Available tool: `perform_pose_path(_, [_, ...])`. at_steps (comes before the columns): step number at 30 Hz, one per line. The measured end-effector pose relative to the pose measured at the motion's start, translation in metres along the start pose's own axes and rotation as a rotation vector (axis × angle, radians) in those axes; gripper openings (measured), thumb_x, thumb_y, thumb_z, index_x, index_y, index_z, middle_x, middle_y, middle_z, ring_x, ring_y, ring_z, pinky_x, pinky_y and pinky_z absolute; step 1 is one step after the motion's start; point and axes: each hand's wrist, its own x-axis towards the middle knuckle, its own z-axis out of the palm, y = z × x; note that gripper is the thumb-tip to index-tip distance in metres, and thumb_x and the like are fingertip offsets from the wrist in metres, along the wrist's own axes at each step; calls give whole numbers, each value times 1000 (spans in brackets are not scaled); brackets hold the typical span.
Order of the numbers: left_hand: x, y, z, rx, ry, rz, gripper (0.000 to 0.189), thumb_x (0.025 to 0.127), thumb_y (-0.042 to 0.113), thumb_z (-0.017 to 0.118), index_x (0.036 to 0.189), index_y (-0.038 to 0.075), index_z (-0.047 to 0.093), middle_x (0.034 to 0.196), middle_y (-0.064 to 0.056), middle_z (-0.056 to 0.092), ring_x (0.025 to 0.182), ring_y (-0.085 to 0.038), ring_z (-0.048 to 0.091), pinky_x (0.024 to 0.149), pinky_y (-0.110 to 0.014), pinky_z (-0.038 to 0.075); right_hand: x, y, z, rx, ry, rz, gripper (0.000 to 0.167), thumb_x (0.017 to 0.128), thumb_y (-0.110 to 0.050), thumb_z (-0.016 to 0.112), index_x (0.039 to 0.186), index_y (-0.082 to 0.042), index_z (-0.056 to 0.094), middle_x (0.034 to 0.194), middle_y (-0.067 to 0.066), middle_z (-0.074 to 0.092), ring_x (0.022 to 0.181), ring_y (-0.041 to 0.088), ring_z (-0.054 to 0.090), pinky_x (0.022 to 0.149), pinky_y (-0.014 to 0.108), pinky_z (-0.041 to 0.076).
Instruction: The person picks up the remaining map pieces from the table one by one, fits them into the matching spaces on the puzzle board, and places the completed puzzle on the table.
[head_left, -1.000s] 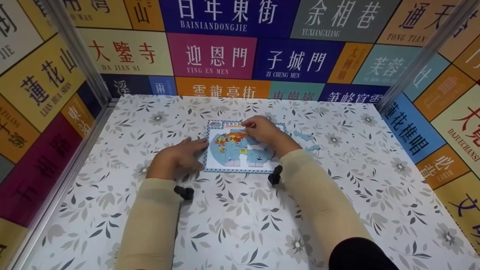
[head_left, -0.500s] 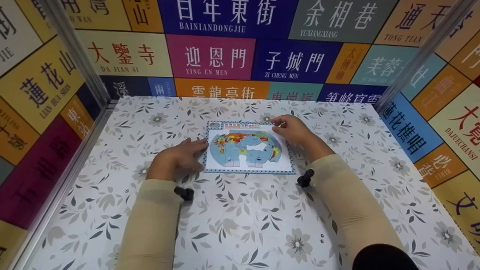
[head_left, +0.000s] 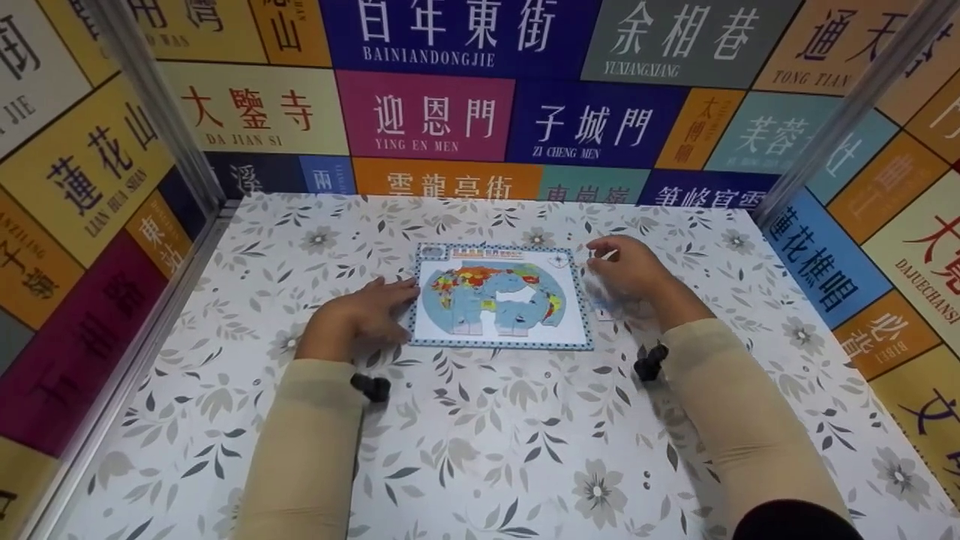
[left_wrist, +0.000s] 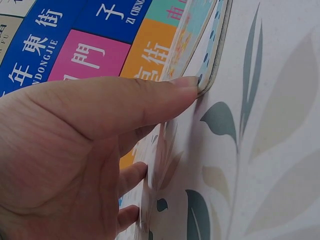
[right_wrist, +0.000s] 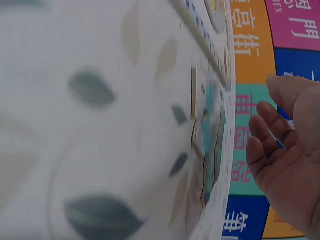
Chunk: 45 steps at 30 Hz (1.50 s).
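Observation:
A world map jigsaw puzzle board [head_left: 571, 326] with a dotted blue border lies flat on the table. White gaps show within its blue oval map, in the middle and at the bottom. My left hand [head_left: 360, 309] rests at the board's left edge, fingers spread. In the left wrist view the thumb [left_wrist: 165, 97] touches the board's corner. Off the board's right side hovers my right hand [head_left: 634, 266], fingers loosely bent and holding nothing. Below it lie loose puzzle pieces [head_left: 606, 311], partly hidden by the hand in the head view; the right wrist view shows several pieces [right_wrist: 207, 145] beside the board's edge.
The table [head_left: 480, 435] has a white cover with grey leaves and flowers. Printed panels [head_left: 424, 112] with large characters enclose its back and sides. Metal posts [head_left: 161, 97] stand at the back corners. A black wrist mount [head_left: 651, 363] sits on each sleeve.
My right hand has moved right, from above the map to beyond the board's right edge, uncovering the top border and map. The left hand has stayed at the left edge.

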Motion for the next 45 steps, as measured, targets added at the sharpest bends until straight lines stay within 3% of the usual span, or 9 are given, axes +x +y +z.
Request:
perform_pose_path(5, [-2,0,-1,-12,6,11,91,95,34,80,168,48,27,179,26,7,170,-23,-15,134,-71,-2,-1,22,-10,-12,19,17,48,107,-37,65,152,-19,58,149,11,58,126,32,57,100,48,54])
perform_pose_path(10, [-4,-1,0,8,9,51,91,96,30,78,170,42,26,181,21,7,170,-26,-14,134,-69,-2,-1,38,-13,-28,29,-9,51,108,-36,64,152,-13,57,152,18,56,133,37,56,109,56,50])
perform_pose_path(13, [-3,-1,1,3,7,44,91,96,31,79,169,42,27,181,21,7,170,-25,-14,134,-69,-2,-1,44,-13,-18,20,5,52,107,-37,64,153,-13,57,154,20,54,137,39,54,113,59,48])
perform_pose_path(18, [-1,-2,1,-1,7,31,92,95,33,80,169,44,27,181,22,6,170,-24,-14,134,-69,-2,0,48,-14,1,-1,28,54,106,-35,67,153,-11,56,156,21,50,141,40,50,117,59,45])
perform_pose_path(28, [1,-1,1,-15,0,12,93,94,33,81,168,48,27,180,24,6,170,-23,-15,133,-71,-2,-1,50,-14,23,-52,88,56,101,-26,74,152,-10,57,155,20,49,132,34,51,113,51,47])
perform_pose_path(33, [2,-2,0,-18,2,8,93,94,35,82,168,49,26,180,24,6,170,-23,-15,133,-71,-1,0,51,-14,1,-66,72,51,102,-25,72,149,-9,60,150,19,51,130,34,53,114,53,47])
perform_pose_path(40, [-1,-6,2,-7,26,63,93,94,31,81,168,47,27,181,20,8,170,-26,-14,133,-72,0,-1,53,-16,-98,-110,-50,49,107,-23,65,151,-3,59,155,25,51,146,46,48,121,64,42])
perform_pose_path(45, [-1,-6,2,-12,25,51,93,94,31,81,168,47,27,181,20,8,170,-26,-14,133,-72,0,1,53,-15,-106,-108,-25,48,106,-24,66,149,-4,59,152,23,54,143,42,51,122,62,42])
